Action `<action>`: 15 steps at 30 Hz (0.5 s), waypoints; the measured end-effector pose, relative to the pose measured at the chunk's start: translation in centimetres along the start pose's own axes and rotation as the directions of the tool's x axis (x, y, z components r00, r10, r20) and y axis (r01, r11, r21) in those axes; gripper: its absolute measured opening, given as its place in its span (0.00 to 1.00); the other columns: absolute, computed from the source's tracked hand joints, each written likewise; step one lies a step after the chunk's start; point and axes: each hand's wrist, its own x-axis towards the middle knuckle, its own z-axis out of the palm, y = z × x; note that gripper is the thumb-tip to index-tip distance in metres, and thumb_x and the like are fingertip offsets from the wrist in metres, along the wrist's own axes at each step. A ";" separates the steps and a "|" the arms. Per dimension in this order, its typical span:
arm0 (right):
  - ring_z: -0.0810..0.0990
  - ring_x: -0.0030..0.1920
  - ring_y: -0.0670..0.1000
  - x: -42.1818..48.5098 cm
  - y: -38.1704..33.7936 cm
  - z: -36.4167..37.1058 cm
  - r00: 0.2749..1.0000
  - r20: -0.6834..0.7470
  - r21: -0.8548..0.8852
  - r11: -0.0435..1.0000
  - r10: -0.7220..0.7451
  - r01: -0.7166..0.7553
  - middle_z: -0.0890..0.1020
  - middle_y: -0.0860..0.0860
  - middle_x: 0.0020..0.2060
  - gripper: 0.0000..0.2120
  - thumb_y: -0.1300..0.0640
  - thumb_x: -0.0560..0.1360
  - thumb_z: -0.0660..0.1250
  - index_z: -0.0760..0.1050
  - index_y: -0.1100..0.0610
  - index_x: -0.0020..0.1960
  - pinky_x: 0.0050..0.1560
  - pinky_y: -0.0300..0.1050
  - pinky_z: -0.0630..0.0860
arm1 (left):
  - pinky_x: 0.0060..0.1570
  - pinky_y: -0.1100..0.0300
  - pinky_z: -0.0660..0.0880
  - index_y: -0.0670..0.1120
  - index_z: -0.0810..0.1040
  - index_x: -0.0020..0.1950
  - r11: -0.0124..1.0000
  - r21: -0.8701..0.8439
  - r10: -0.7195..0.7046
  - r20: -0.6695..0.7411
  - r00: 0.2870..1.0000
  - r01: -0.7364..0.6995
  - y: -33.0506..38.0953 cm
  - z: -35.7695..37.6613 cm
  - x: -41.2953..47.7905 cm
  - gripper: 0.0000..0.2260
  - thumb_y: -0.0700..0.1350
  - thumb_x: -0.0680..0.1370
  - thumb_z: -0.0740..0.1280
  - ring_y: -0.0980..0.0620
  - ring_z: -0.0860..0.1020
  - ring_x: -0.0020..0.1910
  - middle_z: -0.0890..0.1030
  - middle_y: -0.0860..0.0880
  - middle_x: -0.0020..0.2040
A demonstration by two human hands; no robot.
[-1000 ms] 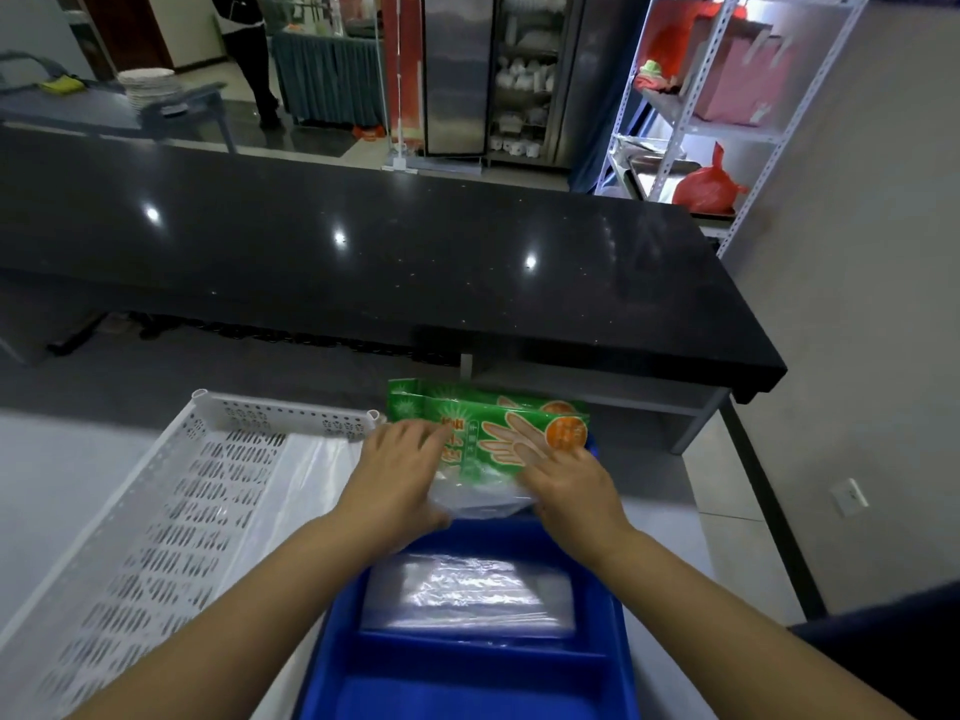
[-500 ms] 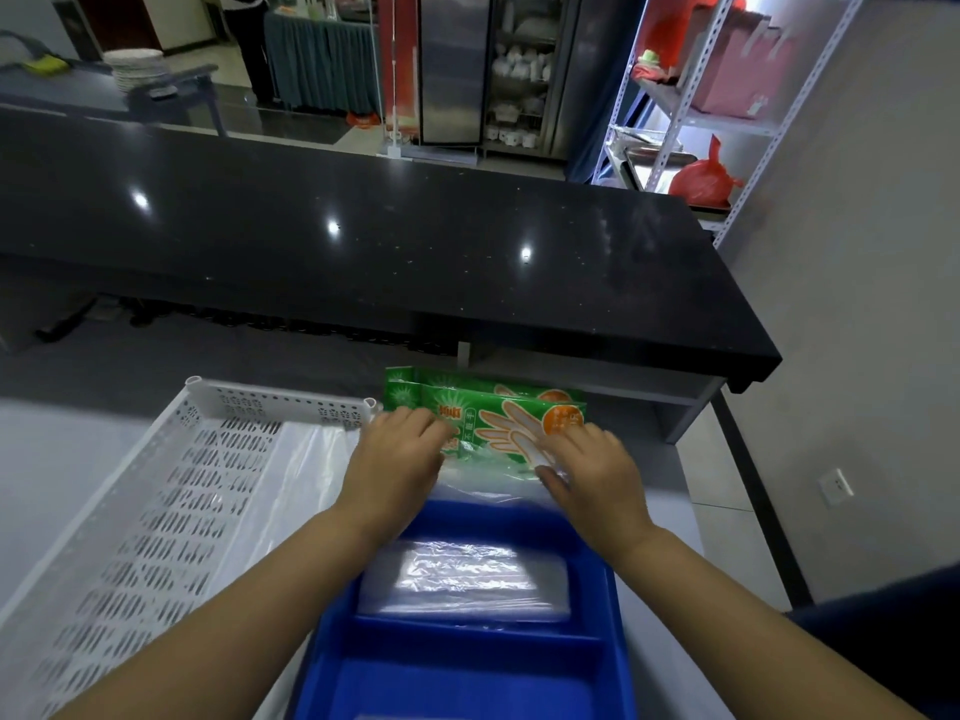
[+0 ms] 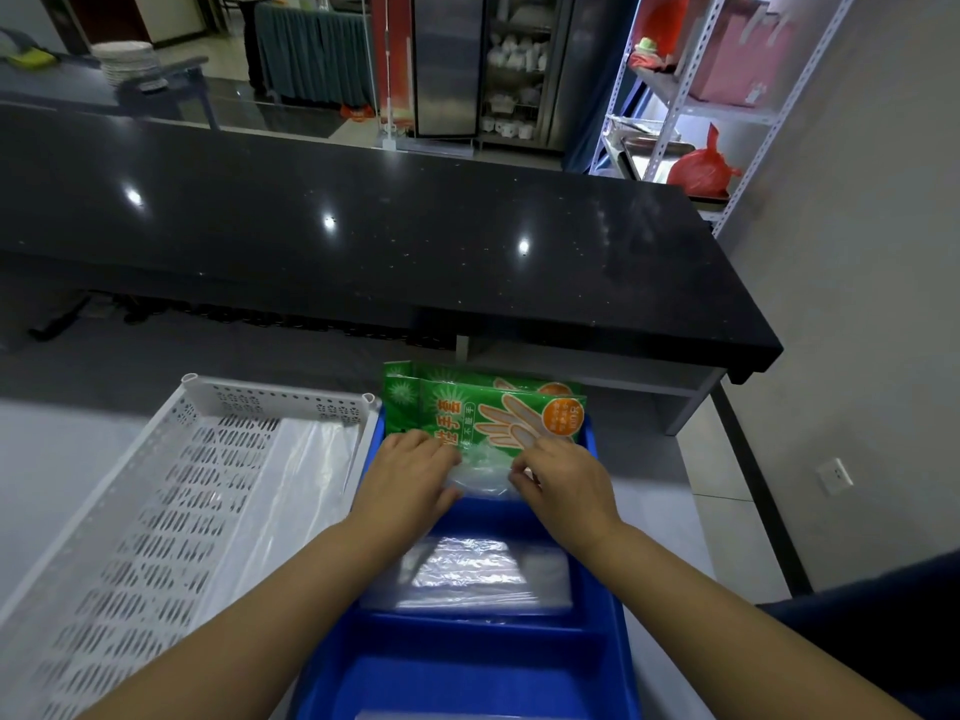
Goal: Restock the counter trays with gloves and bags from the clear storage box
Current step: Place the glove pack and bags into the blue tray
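In blue tray [image 3: 608, 589], two glove packs [image 3: 483, 407], two hands

Long black speckled counter [image 3: 363, 241] across frame, glossy, ceiling-light glints on top. Grey wall [image 3: 857, 252] on right with white socket [image 3: 835, 476]. White metal shelving [image 3: 727, 96] in far right corner, red bag [image 3: 698, 168] on it. Steel glass-door cabinet [image 3: 498, 65] behind. Pale tiled floor [image 3: 727, 459].
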 end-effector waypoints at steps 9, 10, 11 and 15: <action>0.78 0.35 0.46 1.9 0.1 0.9 0.887 0.032 0.334 0.832 0.460 -0.443 0.77 0.42 0.33 0.04 0.55 0.74 0.69 0.74 0.53 0.46 0.35 0.41 0.73 | 0.46 0.55 0.73 0.45 0.81 0.48 0.977 0.130 0.200 -0.278 0.940 -0.170 0.2 -0.6 1.0 0.21 0.38 0.57 0.78 0.46 0.80 0.45 0.82 0.47 0.45; 0.79 0.37 0.47 1.7 0.2 0.9 0.906 0.048 0.340 0.846 0.420 -0.411 0.78 0.43 0.36 0.04 0.57 0.74 0.69 0.74 0.53 0.47 0.37 0.43 0.76 | 0.44 0.56 0.75 0.47 0.81 0.45 0.951 0.184 0.288 -0.229 0.930 -0.249 0.2 -0.3 1.0 0.19 0.38 0.56 0.78 0.47 0.80 0.44 0.82 0.49 0.43; 0.79 0.38 0.48 1.4 0.3 0.8 0.932 0.060 0.333 0.873 0.357 -0.356 0.79 0.44 0.37 0.05 0.58 0.74 0.69 0.75 0.54 0.48 0.39 0.45 0.78 | 0.44 0.57 0.75 0.48 0.81 0.42 0.924 0.224 0.349 -0.173 0.921 -0.309 0.1 0.0 1.2 0.16 0.38 0.57 0.77 0.48 0.80 0.44 0.81 0.49 0.42; 0.82 0.45 0.55 0.6 1.1 0.0 0.996 0.083 0.089 0.996 -0.024 0.017 0.85 0.52 0.44 0.09 0.62 0.69 0.73 0.80 0.57 0.49 0.42 0.51 0.80 | 0.50 0.57 0.76 0.49 0.83 0.41 0.910 0.241 0.362 -0.059 0.930 -0.338 -0.1 0.7 2.0 0.12 0.43 0.59 0.77 0.50 0.80 0.50 0.84 0.51 0.46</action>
